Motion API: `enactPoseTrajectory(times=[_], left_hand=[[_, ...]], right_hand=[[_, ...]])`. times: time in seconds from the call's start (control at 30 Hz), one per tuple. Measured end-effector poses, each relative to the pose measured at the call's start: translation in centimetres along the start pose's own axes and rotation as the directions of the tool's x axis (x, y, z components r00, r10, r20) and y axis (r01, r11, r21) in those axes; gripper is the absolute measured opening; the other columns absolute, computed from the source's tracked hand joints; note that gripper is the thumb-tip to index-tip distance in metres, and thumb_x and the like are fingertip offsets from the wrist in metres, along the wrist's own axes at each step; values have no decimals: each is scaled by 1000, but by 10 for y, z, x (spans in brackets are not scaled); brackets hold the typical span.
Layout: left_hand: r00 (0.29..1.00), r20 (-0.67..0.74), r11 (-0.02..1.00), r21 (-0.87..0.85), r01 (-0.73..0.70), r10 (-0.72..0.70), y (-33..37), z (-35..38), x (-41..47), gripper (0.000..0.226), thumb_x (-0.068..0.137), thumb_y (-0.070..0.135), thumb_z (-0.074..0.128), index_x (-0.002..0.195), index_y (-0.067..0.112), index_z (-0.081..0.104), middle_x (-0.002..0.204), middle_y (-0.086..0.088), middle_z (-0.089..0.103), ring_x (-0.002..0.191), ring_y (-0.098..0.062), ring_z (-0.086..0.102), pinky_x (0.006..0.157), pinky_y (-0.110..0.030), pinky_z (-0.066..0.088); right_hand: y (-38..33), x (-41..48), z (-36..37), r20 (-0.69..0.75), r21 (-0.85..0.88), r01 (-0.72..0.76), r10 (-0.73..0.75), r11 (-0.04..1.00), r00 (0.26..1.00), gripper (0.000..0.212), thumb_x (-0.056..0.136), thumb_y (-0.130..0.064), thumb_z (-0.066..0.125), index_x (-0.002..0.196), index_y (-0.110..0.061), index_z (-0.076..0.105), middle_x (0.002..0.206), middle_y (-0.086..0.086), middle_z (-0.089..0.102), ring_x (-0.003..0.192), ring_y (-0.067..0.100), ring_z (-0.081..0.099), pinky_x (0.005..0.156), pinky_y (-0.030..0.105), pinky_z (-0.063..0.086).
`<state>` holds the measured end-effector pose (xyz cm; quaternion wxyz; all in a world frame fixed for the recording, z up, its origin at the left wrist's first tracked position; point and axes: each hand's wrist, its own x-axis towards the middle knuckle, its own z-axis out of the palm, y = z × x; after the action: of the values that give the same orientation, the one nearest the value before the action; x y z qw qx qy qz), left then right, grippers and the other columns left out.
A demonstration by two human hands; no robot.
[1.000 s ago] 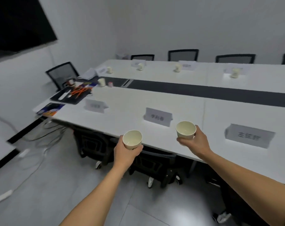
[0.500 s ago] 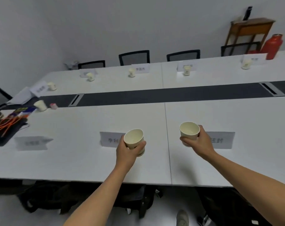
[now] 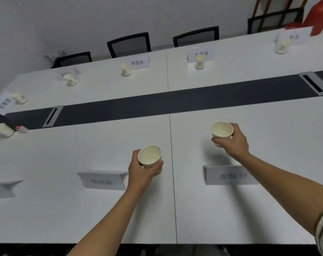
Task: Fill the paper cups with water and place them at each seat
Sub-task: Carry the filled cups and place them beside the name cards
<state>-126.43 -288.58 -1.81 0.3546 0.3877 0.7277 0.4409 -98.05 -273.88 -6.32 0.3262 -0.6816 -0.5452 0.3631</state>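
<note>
I hold two cream paper cups over the long white conference table [image 3: 83,209]. My left hand [image 3: 141,171] grips one paper cup [image 3: 150,157] just right of a folded name card [image 3: 103,180]. My right hand [image 3: 232,141] grips the other paper cup [image 3: 222,131] beyond a second name card [image 3: 231,175]. Both cups are upright and close to the tabletop; I cannot tell whether they touch it. Several more cups, such as one far cup [image 3: 200,60], stand by name cards along the far side.
A dark strip [image 3: 175,102] with cable hatches runs down the table's middle. Black mesh chairs [image 3: 129,44] line the far side. A red thermos [image 3: 317,14] stands at the far right corner. Another cup [image 3: 3,129] and a small pink box [image 3: 21,128] sit at the left.
The view has closed in on the table and tilted down. Both hands have moved forward over the tabletop with their cups, the right one past its name card.
</note>
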Motion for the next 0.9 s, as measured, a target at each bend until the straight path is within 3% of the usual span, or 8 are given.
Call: enactPoseTrajectory(times=[0.17, 0.33, 0.47, 0.63, 0.77, 0.9], left_hand=[[999, -21, 998, 50, 35, -34, -2, 15, 21, 60, 57, 38, 84, 107, 32, 52, 101, 15, 62, 88, 7, 58, 68, -15, 45], [998, -25, 993, 101, 64, -61, -7, 24, 37, 59, 56, 38, 82, 105, 33, 49, 97, 19, 60, 85, 7, 58, 68, -20, 47], [997, -20, 991, 110, 77, -75, -13, 29, 42, 60, 57, 38, 83, 106, 34, 48, 97, 21, 59, 84, 6, 59, 68, -20, 48], [998, -24, 989, 132, 63, -61, -15, 31, 48, 59, 59, 37, 83, 106, 35, 47, 95, 26, 58, 86, 7, 57, 68, -21, 48], [999, -28, 990, 135, 34, -30, -6, 29, 56, 65, 60, 38, 84, 113, 36, 47, 99, 27, 58, 92, 7, 57, 70, -20, 47], [998, -56, 990, 142, -3, 11, 8, 11, 62, 64, 67, 25, 89, 117, 32, 48, 106, 19, 57, 98, -5, 57, 71, -20, 46]], right_hand=[[23, 39, 14, 43, -55, -42, 44, 998, 998, 74, 69, -36, 84, 130, -26, 43, 118, 1, 61, 103, 27, 57, 83, 38, 47], [45, 63, 34, 117, -115, -83, 97, 990, 988, 78, 69, -29, 85, 131, -22, 39, 117, 7, 58, 95, 26, 53, 81, 37, 47], [60, 68, 42, 165, -157, -95, 121, 983, 979, 79, 70, -23, 85, 132, -17, 37, 118, 11, 57, 102, 32, 55, 81, 36, 45], [67, 66, 41, 210, -169, -105, 140, 980, 968, 85, 70, -24, 85, 137, -23, 32, 117, 3, 53, 110, 34, 56, 84, 39, 46], [50, 64, 30, 250, -297, -5, 83, 955, 965, 102, 67, -43, 85, 148, -34, 25, 141, 3, 46, 128, 29, 46, 98, 46, 42], [15, 66, 26, 257, -460, 197, -83, 866, 963, 90, 73, -45, 80, 148, -29, 32, 150, 2, 41, 136, 28, 37, 104, 45, 37]])
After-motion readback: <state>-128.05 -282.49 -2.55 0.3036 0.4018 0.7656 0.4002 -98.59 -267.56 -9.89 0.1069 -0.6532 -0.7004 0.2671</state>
